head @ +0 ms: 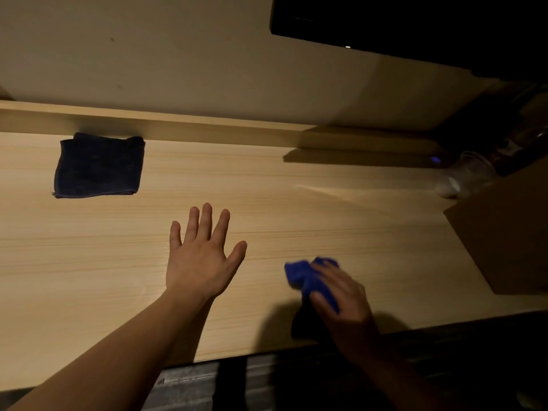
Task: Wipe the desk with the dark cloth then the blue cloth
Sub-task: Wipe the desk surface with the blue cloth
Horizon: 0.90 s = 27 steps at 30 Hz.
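The dark cloth (99,166) lies folded flat at the back left of the light wooden desk (296,203), against the raised back ledge. My right hand (345,298) is closed on the bunched blue cloth (308,277) and presses it on the desk near the front edge, right of centre. My left hand (201,259) hovers over the middle of the desk, palm down with fingers spread and nothing in it. It is well apart from the dark cloth.
A brown cardboard box (510,232) stands at the right edge of the desk. Behind it is a clear plastic container (465,176) with dim clutter beyond. A dark monitor (400,22) hangs at the top right. The desk's front edge runs along the bottom.
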Tool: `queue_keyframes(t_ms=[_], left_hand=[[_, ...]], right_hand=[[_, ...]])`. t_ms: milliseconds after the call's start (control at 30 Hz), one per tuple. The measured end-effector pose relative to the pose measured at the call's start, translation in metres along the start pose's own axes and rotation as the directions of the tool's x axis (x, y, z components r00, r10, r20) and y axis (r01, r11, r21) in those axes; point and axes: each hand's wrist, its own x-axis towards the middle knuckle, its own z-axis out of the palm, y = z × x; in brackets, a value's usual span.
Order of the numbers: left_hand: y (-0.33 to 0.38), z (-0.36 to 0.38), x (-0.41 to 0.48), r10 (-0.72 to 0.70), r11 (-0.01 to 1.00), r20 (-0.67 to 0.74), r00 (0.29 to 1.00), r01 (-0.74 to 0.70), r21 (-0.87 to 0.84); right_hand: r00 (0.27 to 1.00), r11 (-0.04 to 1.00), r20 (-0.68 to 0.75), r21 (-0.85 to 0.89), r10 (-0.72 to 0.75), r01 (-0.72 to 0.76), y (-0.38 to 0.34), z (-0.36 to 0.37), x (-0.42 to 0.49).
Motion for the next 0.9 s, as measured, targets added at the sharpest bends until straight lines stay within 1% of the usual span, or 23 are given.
queue_keyframes(t_ms=[67, 133, 300, 400, 467, 567, 667, 900], left_hand=[[0.000, 0.000, 0.000, 0.002, 1.000, 0.001, 1.000, -0.002, 0.017], [0.000, 0.001, 0.000, 0.006, 1.000, -0.002, 1.000, -0.006, 0.021], [-0.001, 0.004, 0.001, 0.003, 0.999, -0.002, 1.000, -0.003, 0.036], [-0.001, 0.003, 0.001, 0.001, 0.999, -0.002, 1.000, -0.001, 0.039], [-0.001, 0.003, 0.001, -0.002, 0.999, 0.001, 1.000, 0.002, 0.041], [-0.001, 0.003, 0.001, -0.002, 0.999, -0.002, 1.000, 0.002, 0.046], [-0.001, 0.003, 0.002, -0.003, 0.999, 0.000, 1.000, 0.003, 0.045], [0.000, 0.004, 0.002, -0.009, 0.999, -0.005, 1.000, 0.009, 0.033]], right_hand=[[0.995, 0.995, -0.006, -0.024, 0.100, -0.100, 0.004, -0.012, 0.042], [0.984, 0.980, 0.014, -0.091, 0.177, -0.175, 0.012, -0.019, 0.087], [0.990, 0.950, 0.015, -0.282, 0.144, -0.134, 0.049, -0.015, 0.196], [0.992, 0.903, 0.021, -0.417, 0.122, -0.103, 0.067, -0.007, 0.240], [0.990, 0.876, 0.044, -0.473, 0.135, -0.098, 0.079, -0.004, 0.262], [0.980, 0.849, 0.068, -0.513, 0.188, -0.127, 0.090, -0.004, 0.281], [0.964, 0.825, 0.127, -0.551, 0.235, -0.128, 0.096, -0.003, 0.282], [0.948, 0.807, 0.240, -0.590, 0.207, -0.027, 0.101, -0.009, 0.253]])
